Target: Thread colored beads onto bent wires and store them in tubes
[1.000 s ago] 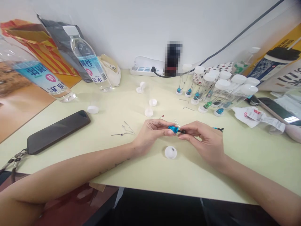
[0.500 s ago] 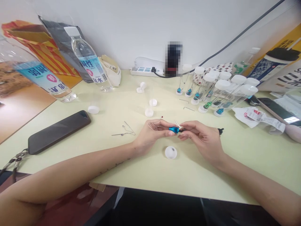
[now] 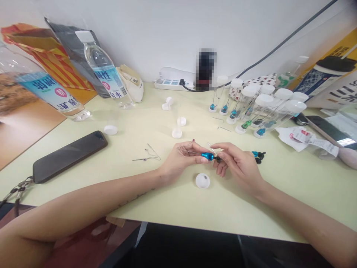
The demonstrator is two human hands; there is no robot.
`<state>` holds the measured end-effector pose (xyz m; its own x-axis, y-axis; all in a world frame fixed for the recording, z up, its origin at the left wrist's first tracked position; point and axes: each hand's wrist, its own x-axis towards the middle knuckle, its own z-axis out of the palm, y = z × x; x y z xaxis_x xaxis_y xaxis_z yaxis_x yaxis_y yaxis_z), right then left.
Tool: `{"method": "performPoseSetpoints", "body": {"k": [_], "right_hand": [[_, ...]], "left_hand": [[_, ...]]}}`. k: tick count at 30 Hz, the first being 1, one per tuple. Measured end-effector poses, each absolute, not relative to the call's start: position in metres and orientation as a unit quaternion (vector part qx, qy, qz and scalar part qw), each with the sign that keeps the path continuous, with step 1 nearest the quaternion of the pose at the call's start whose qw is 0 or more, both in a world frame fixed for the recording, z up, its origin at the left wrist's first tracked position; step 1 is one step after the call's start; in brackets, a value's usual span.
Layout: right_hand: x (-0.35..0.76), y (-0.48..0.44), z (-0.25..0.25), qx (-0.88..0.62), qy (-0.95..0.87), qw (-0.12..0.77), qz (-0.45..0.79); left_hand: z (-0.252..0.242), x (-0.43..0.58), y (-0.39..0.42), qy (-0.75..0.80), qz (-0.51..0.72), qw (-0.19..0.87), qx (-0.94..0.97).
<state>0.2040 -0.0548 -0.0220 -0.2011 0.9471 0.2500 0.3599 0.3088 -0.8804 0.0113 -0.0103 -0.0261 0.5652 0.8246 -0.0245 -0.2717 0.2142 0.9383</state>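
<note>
Pale wall (image 3: 156, 41) and a light yellow-green table (image 3: 167, 206) frame the work; clock directions here run from the held piece, with the wall at twelve.

The left hand (image 3: 178, 158) has its thumb and fingers closed on a small blue piece (image 3: 206, 156), which lies on its side between both hands above the table. Thin wires (image 3: 192, 151) run from it toward nine o'clock, across that hand's fingers; a red tip (image 3: 193, 140) shows near them. A black end (image 3: 217, 158) points to three, where the right hand (image 3: 240, 162) has its thumb against it, forefinger stretched out and the other fingers curled beneath; how firmly it grips, I cannot tell. Near that forefingertip is a short silver rod (image 3: 209, 145), whether held or lying I cannot tell.

Just below, at six, sits a round white cap (image 3: 202, 181) with a dark speck inside. At three, partly behind the right hand, are more blue and black pieces (image 3: 259, 156); at nine lie bent wires (image 3: 150, 153).

Farther out, two L-shaped wires (image 3: 224, 129) lie at one o'clock, and past them, between one and two, stands a cluster of white-capped clear tubes (image 3: 264, 100) with blue or green pieces inside. A phone (image 3: 69, 156) lies at nine, a water bottle (image 3: 111, 80) leans at ten, and a power strip (image 3: 174, 82) sits toward eleven, against the wall.
</note>
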Motion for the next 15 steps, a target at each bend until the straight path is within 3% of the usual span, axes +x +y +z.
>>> {"method": "performPoseSetpoints", "body": {"k": [9, 15], "right_hand": [[0.2038, -0.0563, -0.0188, -0.46, -0.711, 0.399, 0.352], [0.2024, -0.0565, -0.0193, -0.491, -0.722, 0.394, 0.288]], "left_hand": [[-0.0278, 0.0098, -0.0042, 0.277, 0.394, 0.752, 0.45], [-0.0282, 0.009, -0.0035, 0.266, 0.402, 0.763, 0.431]]}}
